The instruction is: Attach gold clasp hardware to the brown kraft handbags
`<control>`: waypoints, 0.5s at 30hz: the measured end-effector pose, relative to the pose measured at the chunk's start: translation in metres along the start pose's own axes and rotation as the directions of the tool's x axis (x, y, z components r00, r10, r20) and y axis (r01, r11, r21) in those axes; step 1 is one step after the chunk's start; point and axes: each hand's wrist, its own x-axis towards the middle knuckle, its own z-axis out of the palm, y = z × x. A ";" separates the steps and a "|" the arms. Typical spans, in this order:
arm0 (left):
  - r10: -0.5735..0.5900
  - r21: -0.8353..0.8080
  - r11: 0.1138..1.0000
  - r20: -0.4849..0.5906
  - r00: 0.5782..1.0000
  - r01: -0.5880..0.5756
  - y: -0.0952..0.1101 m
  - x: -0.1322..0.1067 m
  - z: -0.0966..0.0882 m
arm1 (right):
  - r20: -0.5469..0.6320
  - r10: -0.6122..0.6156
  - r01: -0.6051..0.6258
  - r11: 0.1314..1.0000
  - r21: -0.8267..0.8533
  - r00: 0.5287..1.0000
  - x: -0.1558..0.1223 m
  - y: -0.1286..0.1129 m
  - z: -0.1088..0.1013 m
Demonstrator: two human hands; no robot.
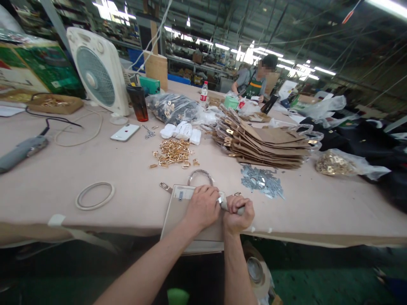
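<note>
A beige handbag [173, 216] lies flat at the near edge of the table, its handle [200, 173] arching away from me. My left hand [203, 206] presses down on the bag's flap, fingers curled. My right hand [239, 214] is closed round a small grey-handled tool [224, 204], whose tip meets the bag beside my left hand. A gold strap fitting [165, 186] sticks out at the bag's upper left corner.
A pile of gold fittings [173, 153] and a heap of silver plates [262, 181] lie beyond the bag. A stack of brown bag panels [267, 146], a white ring [94, 195], a phone [125, 132] and a fan [98, 70] stand further off. Another person [254, 82] works at the far end.
</note>
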 end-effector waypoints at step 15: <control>-0.011 0.029 1.000 0.031 0.999 0.010 -0.002 0.001 0.001 | 0.093 0.108 -0.066 0.927 -0.368 0.990 0.010 0.016 0.009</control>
